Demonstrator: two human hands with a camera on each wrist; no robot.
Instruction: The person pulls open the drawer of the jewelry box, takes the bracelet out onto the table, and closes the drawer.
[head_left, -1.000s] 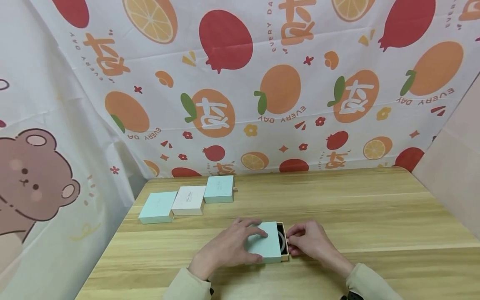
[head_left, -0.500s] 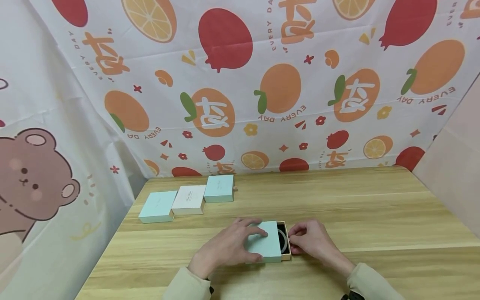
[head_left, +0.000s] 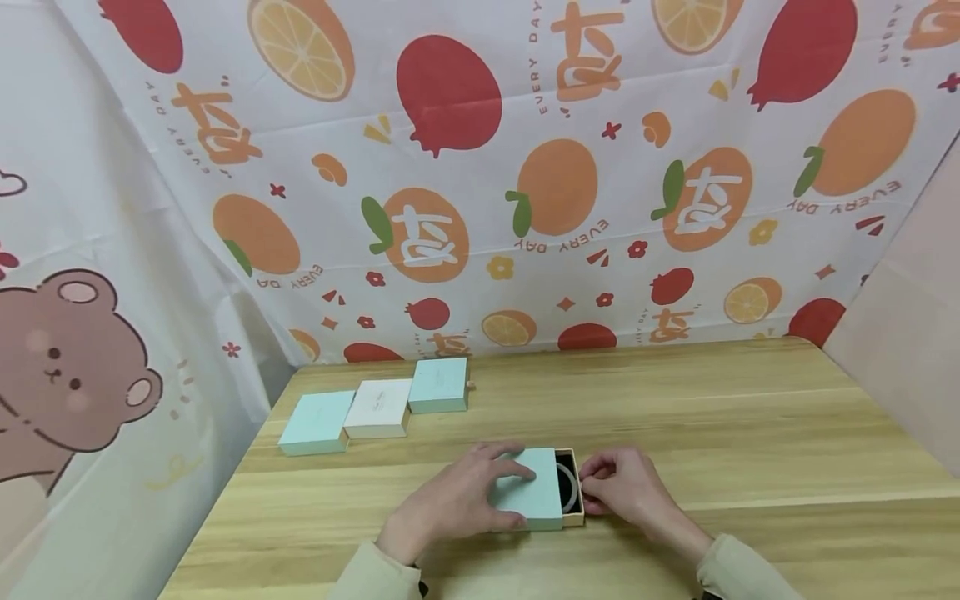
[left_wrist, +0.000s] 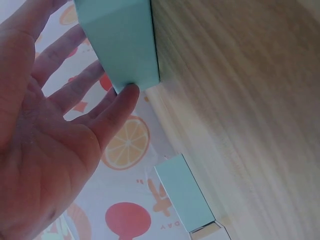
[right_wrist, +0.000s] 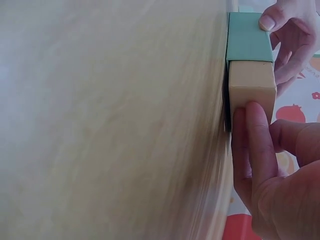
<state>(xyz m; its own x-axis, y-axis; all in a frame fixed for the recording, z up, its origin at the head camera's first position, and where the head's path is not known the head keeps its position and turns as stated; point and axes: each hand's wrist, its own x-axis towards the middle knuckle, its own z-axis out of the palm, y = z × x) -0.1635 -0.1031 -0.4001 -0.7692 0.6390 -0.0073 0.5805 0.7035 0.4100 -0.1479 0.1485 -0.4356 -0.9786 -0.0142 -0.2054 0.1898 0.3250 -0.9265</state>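
Your left hand (head_left: 465,493) grips the flat mint-green cardboard sleeve (head_left: 538,483) of a square box, fingers over its top and far side, thumb at its near edge. The box lies flat on the pale wood-grain bench (head_left: 750,433), in front of you. Its tan cardboard drawer (head_left: 573,521) juts partly out of the sleeve on the right, showing a black lining (head_left: 565,487) with a pale, translucent ring (head_left: 576,492), partly covered by the sleeve. Your right hand (head_left: 626,487) pinches at the drawer's outer end; the exact spot between thumb and fingers is hidden.

Farther back on your left, three closed boxes form a stepped row: a mint-green box (head_left: 317,421), a white box (head_left: 377,408) and a second mint-green box (head_left: 439,383). A fruit-printed white cloth (head_left: 495,187) hangs behind the bench.
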